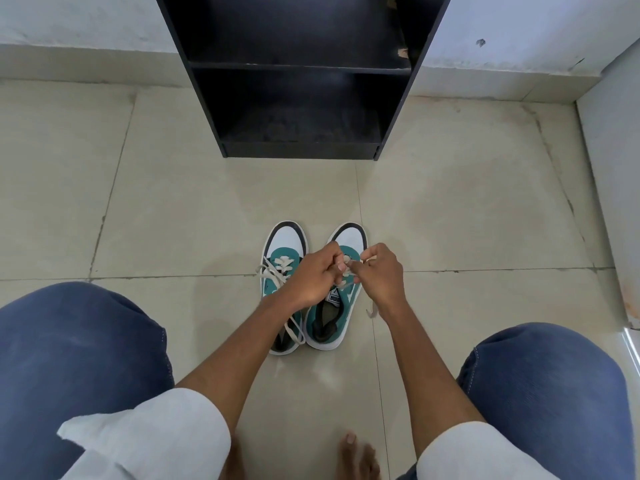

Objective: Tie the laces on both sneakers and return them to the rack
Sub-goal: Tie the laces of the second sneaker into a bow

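Two teal, white and black sneakers stand side by side on the tiled floor, toes pointing away from me. The left sneaker (282, 251) has loose white laces (273, 275) trailing over its side. Over the right sneaker (351, 237) my left hand (313, 277) and my right hand (382, 271) meet, each pinching a strand of its white lace (348, 284). A lace end (372, 311) hangs below my right wrist. The black shoe rack (301, 148) stands straight ahead against the wall, its two visible shelves bare.
My knees in blue jeans (79, 358) frame the view on both sides, and my bare toes (356, 455) show at the bottom. A white wall edge (609, 168) runs along the right. Beige floor tiles (467, 202) lie between the sneakers and the rack.
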